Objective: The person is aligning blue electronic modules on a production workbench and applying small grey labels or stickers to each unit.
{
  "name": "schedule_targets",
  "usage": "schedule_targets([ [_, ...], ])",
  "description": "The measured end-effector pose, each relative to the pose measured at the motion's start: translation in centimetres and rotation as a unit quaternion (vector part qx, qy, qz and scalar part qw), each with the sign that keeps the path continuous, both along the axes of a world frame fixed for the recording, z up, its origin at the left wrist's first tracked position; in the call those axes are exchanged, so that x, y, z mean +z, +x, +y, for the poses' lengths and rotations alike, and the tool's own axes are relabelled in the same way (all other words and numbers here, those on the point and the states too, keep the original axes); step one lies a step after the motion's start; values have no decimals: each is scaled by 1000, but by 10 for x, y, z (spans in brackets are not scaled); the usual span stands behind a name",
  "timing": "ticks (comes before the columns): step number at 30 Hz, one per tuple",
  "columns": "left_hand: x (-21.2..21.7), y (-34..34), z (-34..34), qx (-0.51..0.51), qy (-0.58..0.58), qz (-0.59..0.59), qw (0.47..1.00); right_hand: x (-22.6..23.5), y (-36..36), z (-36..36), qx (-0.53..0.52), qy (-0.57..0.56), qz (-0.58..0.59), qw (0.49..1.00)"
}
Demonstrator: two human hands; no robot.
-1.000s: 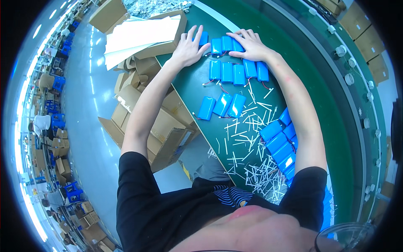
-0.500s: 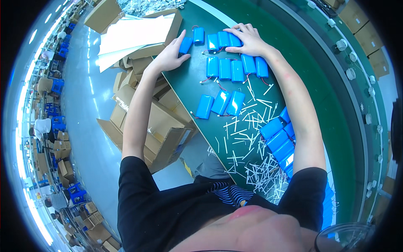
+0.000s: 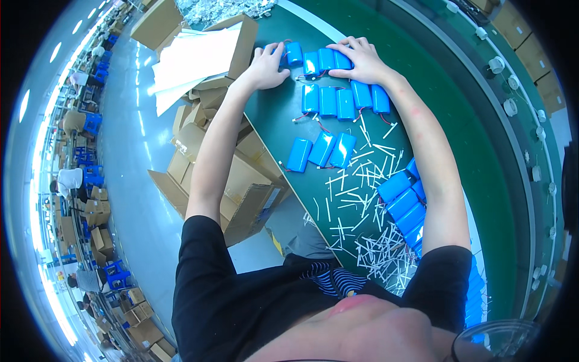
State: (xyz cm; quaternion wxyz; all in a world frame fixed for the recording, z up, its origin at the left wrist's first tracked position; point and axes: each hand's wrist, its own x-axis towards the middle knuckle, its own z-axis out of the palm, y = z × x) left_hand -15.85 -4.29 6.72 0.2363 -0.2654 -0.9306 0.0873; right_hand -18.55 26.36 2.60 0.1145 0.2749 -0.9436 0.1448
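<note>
Blue shrink-wrapped battery packs with thin wire leads lie on the green tabletop. At the far edge of the group, my left hand [image 3: 266,67] is closed over one pack, mostly hidden under the fingers. Just right of it lies another battery pack [image 3: 294,53]. My right hand [image 3: 360,62] spans the end battery pack [image 3: 342,60] of a short row, fingers at its far end and thumb at the near end. A second row of packs [image 3: 327,101] sits below, and three more [image 3: 322,149] lie nearer me.
Short white strips [image 3: 362,181] are scattered on the table, heaped thickly near my body [image 3: 386,256]. More blue packs [image 3: 403,205] lie beside my right forearm. Left of the table edge stand an open cardboard box [image 3: 241,193] and a carton with white sheets [image 3: 193,63].
My left hand has moved right and closed over the pack it was beside, bringing it toward its neighbour. The right hand stays on the row; the whole view has shifted slightly.
</note>
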Motion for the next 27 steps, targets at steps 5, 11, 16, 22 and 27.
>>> schedule_targets([
  [5, 42, 10, -15, 107, 259, -73, 957, -5, -1, 10, 24, 0, 26, 999],
  [11, 10, -27, -75, 216, 198, -249, 923, -1, -1, -6, 46, 2, 27, 999],
  [16, 31, -47, -66, 204, 91, -253, 941, 9, 7, -16, 18, -9, -5, 1000],
  [22, 15, -37, -42, 168, 23, -230, 958, 7, 13, -3, -4, -19, -34, 999],
  [27, 6, -48, -51, 91, 8, -65, 994, 13, 7, -9, 3, -10, -32, 999],
])
